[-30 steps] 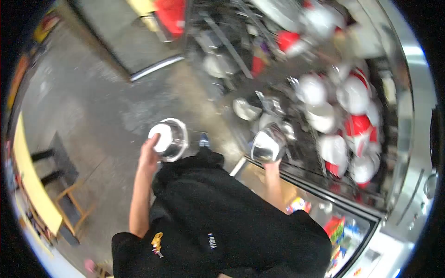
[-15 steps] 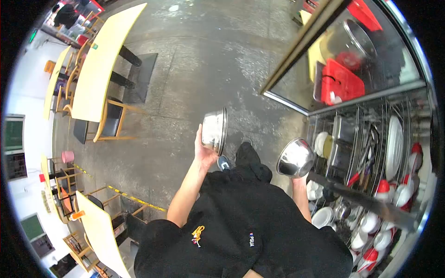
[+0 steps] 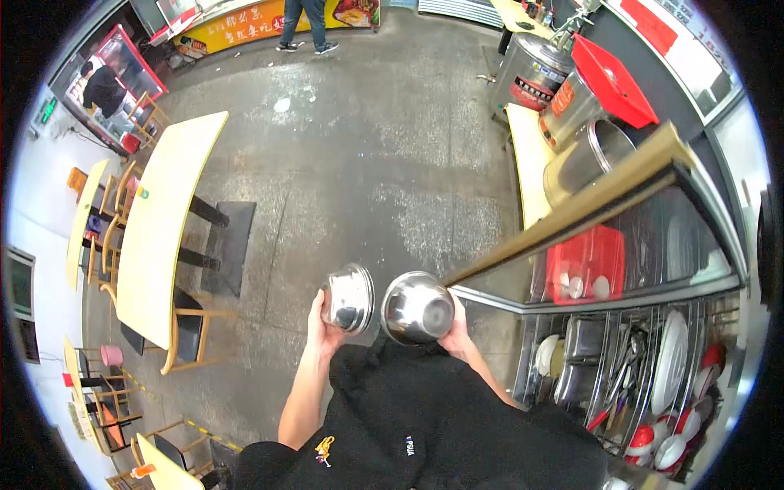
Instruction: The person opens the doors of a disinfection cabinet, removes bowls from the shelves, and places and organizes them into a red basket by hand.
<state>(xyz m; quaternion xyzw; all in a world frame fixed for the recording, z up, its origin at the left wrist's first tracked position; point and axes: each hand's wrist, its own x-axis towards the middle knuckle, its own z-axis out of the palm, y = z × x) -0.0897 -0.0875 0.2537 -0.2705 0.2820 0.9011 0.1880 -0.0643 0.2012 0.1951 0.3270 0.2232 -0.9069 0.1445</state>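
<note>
Held in my left hand (image 3: 322, 328) are shiny stainless steel bowls (image 3: 348, 300), nested together with their doubled rims turned to the right. My right hand (image 3: 459, 333) grips another steel bowl (image 3: 420, 309) from its right side, and the rounded base of that bowl faces up and right. A small gap separates the two sets of metalware in front of my chest. The fingers of both hands are partly hidden behind the bowls.
To my right, a glass-doored cabinet stands open (image 3: 604, 261), with a wire rack (image 3: 600, 359) of dishes and utensils. A long yellow table (image 3: 163, 220) with chairs is on the left. Steel pots (image 3: 535, 69) stand at back right. Two other people are farther off.
My right hand has brought its bowl leftward, away from the rack and close to the bowls in my left hand. The view has tilted up, showing more of the room ahead.
</note>
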